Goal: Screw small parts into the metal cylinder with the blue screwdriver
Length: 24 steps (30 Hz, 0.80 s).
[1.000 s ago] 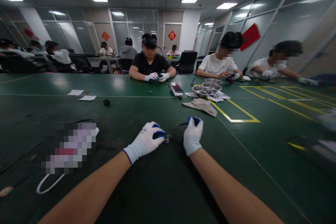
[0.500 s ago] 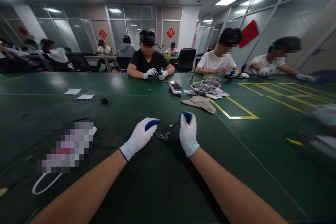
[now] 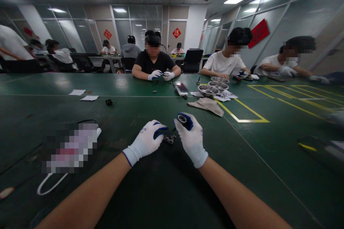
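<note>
A white glove with blue finger pads covers my left hand (image 3: 149,137), whose thumb and fingers are apart with nothing visible between them. It hovers just left of several small metal parts (image 3: 169,139) lying on the green table (image 3: 118,186). My right hand (image 3: 192,137), gloved the same way, is closed around a dark cylindrical piece with a round metal rim (image 3: 182,118), its round end facing me. The rest of that piece is hidden by the fingers.
Metal bowls (image 3: 208,90) and a beige cloth (image 3: 206,106) lie beyond my right hand. A blurred-out device with a white strap (image 3: 52,184) is at left. A small black object (image 3: 109,102) lies farther back. People with gloved hands sit across the table.
My right hand has turned, so the round metal rim now shows and the thin light-tipped rod seen before no longer does. My left hand's fingers have shifted slightly. The view has moved a little.
</note>
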{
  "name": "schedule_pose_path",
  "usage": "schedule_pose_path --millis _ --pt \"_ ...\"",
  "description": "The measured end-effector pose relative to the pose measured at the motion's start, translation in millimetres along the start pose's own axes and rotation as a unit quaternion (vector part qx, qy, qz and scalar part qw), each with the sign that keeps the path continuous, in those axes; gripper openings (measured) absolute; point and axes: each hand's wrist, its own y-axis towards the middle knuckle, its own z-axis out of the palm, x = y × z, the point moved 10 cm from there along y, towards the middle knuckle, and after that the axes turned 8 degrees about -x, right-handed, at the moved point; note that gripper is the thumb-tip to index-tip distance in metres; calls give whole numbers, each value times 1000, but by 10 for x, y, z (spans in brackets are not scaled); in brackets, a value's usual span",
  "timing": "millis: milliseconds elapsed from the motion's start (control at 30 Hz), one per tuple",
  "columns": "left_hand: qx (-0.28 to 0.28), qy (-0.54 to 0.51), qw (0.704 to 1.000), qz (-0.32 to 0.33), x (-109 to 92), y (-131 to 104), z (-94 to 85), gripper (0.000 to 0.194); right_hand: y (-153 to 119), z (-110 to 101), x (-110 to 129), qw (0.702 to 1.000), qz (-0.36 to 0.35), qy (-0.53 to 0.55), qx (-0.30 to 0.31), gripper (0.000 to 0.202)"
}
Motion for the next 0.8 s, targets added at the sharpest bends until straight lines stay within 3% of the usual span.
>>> schedule_pose_path --millis 167,300,400,533,633,800 --pt "87 65 994 -6 152 -33 -21 34 95 -86 -115 999 6 -6 -31 47" --pt "157 85 983 -34 238 -67 -23 32 77 -44 -157 1000 -7 -25 -6 49" --pt "185 94 977 -40 264 -82 8 28 13 58 -141 999 -19 -10 48 47" --pt "186 81 978 -52 304 -94 34 23 -108 207 -97 991 -31 10 127 36" --pt "167 61 982 -65 305 -80 2 22 -167 245 -13 987 -68 -3 145 30" --pt "76 -80 992 -56 58 39 -200 19 -237 287 100 979 -123 -35 157 24"
